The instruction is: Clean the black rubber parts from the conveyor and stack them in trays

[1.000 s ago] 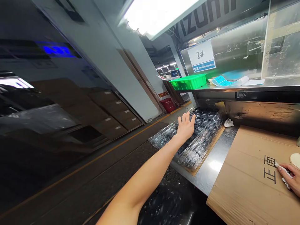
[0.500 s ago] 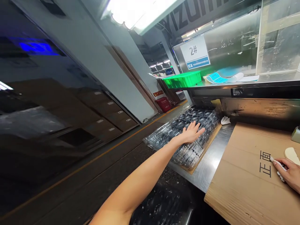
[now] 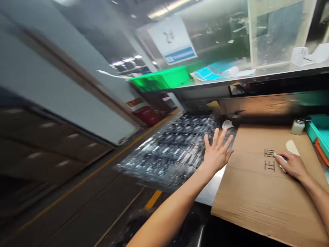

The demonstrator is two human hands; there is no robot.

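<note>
My left hand (image 3: 217, 154) is spread open in the air, with nothing in it, between the stacked clear plastic trays (image 3: 174, 144) and a flat cardboard sheet (image 3: 246, 178). Dark round shapes show in the trays. On the cardboard, beside its printed black characters (image 3: 269, 160), my right hand (image 3: 294, 166) is closed on a crumpled white cloth (image 3: 281, 159). A cream-coloured flat piece (image 3: 292, 147) lies just behind that hand.
A metal shelf above holds a green bin (image 3: 164, 78) and blue labels (image 3: 208, 73). Behind the cardboard are a small bottle (image 3: 298, 127) and a teal tray (image 3: 312, 128) at the right. A crumpled white scrap (image 3: 227, 124) lies on the metal table.
The view has swung to the right. My left hand has moved off the plastic trays toward the cardboard. My right hand still holds the white cloth beside the printed characters.
</note>
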